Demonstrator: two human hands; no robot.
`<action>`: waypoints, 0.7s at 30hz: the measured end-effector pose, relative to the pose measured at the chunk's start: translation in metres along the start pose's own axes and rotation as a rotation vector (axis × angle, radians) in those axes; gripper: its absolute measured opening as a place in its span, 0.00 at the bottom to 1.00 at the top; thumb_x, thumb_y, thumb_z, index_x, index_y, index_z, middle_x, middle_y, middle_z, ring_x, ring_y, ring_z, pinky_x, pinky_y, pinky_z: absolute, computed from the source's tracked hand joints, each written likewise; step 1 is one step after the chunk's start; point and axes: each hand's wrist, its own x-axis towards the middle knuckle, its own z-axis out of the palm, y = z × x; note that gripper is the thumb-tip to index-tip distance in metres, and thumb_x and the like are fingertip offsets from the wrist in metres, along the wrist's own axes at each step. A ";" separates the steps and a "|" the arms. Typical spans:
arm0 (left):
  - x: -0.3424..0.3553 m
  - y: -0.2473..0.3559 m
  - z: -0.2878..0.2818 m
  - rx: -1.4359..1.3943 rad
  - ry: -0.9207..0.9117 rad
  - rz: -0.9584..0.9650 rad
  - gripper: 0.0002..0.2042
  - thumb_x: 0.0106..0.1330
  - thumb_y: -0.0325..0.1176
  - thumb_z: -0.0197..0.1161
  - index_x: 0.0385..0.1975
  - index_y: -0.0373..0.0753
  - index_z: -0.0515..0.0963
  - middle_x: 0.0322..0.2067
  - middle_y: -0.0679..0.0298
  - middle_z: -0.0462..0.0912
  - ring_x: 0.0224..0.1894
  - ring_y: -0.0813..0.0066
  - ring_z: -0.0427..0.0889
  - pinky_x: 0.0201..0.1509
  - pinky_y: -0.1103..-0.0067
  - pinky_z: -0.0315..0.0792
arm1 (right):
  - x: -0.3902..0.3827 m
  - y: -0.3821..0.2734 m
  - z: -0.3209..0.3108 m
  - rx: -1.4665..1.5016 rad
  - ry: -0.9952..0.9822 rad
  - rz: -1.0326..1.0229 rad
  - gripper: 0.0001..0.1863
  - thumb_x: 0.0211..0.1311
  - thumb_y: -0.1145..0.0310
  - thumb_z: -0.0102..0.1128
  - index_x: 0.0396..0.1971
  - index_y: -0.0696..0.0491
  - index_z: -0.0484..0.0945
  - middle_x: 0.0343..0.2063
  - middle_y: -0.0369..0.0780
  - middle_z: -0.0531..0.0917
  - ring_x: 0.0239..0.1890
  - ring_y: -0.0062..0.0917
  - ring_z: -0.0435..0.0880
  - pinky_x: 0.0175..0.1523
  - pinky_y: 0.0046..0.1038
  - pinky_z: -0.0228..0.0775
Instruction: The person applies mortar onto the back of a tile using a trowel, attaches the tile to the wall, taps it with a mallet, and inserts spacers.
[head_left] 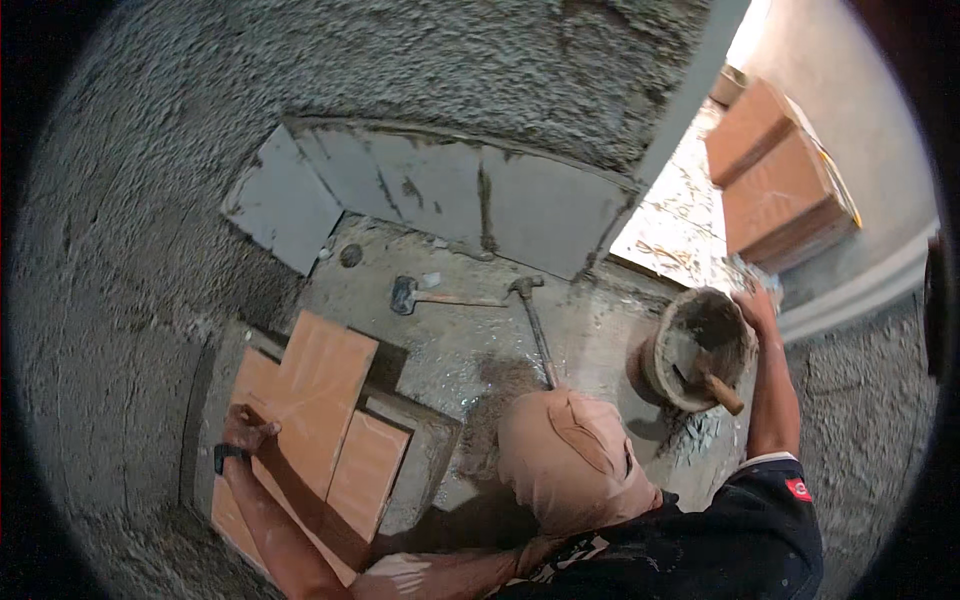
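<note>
My left hand (249, 427) rests on stacked terracotta tiles (315, 375) at lower left, its thumb apart from the bent fingers. At the far side of a mortar-coated bucket (666, 370), my right hand (756, 305) grips the rim. A wooden-handled tool (722, 392) leans inside the bucket. Between the hands, a mallet (403, 296) and a hammer (523, 290) lie on the rough floor, the hammer's handle partly hidden by a rounded beige cloth-covered shape (555, 460) at bottom centre.
Pale tiles (540, 220) line the foot of the roughly rendered wall (480, 60), with a loose-looking angled panel (280, 200) at their left end. Through the doorway at right, terracotta tile stacks (770, 190) stand beside a pale wall (840, 90). Another rough wall (100, 380) borders the left.
</note>
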 end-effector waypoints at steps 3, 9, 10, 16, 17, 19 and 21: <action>0.018 -0.007 0.002 -0.009 -0.042 -0.040 0.51 0.31 0.48 0.84 0.58 0.33 0.65 0.55 0.48 0.73 0.57 0.51 0.73 0.57 0.59 0.74 | -0.011 0.002 -0.014 0.151 -0.044 0.197 0.21 0.56 0.56 0.63 0.35 0.61 0.79 0.29 0.47 0.82 0.34 0.34 0.81 0.43 0.32 0.71; 0.058 -0.040 0.037 -0.014 0.113 -0.003 0.58 0.33 0.47 0.84 0.65 0.29 0.56 0.64 0.45 0.64 0.64 0.49 0.67 0.65 0.62 0.69 | -0.048 -0.064 -0.077 0.244 -0.278 0.052 0.25 0.60 0.54 0.62 0.14 0.57 0.70 0.14 0.32 0.67 0.21 0.17 0.64 0.27 0.26 0.55; 0.061 -0.043 0.034 0.181 0.011 0.075 0.59 0.33 0.46 0.84 0.65 0.29 0.54 0.64 0.44 0.63 0.65 0.50 0.66 0.65 0.63 0.68 | -0.051 -0.081 -0.082 0.286 -0.281 0.186 0.23 0.62 0.57 0.61 0.14 0.56 0.69 0.15 0.30 0.66 0.21 0.15 0.62 0.26 0.28 0.53; 0.027 -0.015 0.005 0.044 0.007 -0.002 0.51 0.27 0.53 0.83 0.54 0.33 0.67 0.52 0.49 0.76 0.52 0.53 0.77 0.53 0.63 0.74 | -0.050 -0.196 -0.139 0.597 -0.287 -0.009 0.21 0.67 0.57 0.57 0.17 0.53 0.69 0.16 0.25 0.63 0.21 0.10 0.57 0.24 0.20 0.47; 0.017 -0.007 0.002 0.022 0.019 0.033 0.50 0.26 0.53 0.83 0.52 0.32 0.68 0.51 0.48 0.77 0.52 0.53 0.78 0.53 0.63 0.74 | -0.050 -0.216 -0.147 0.602 -0.305 -0.056 0.21 0.67 0.56 0.57 0.17 0.50 0.68 0.16 0.24 0.62 0.20 0.08 0.57 0.25 0.18 0.47; -0.004 0.003 -0.003 -0.022 0.057 0.022 0.47 0.28 0.52 0.83 0.50 0.33 0.68 0.50 0.48 0.77 0.52 0.51 0.78 0.53 0.62 0.74 | -0.057 -0.253 -0.160 0.616 -0.351 -0.123 0.20 0.67 0.55 0.57 0.17 0.50 0.69 0.16 0.24 0.64 0.19 0.08 0.57 0.23 0.17 0.45; -0.017 0.008 -0.005 -0.037 -0.024 -0.021 0.46 0.38 0.47 0.82 0.57 0.30 0.66 0.55 0.45 0.73 0.59 0.50 0.72 0.60 0.62 0.70 | -0.065 -0.283 -0.165 0.718 -0.505 -0.103 0.20 0.64 0.58 0.60 0.17 0.55 0.70 0.17 0.25 0.66 0.22 0.11 0.59 0.26 0.20 0.49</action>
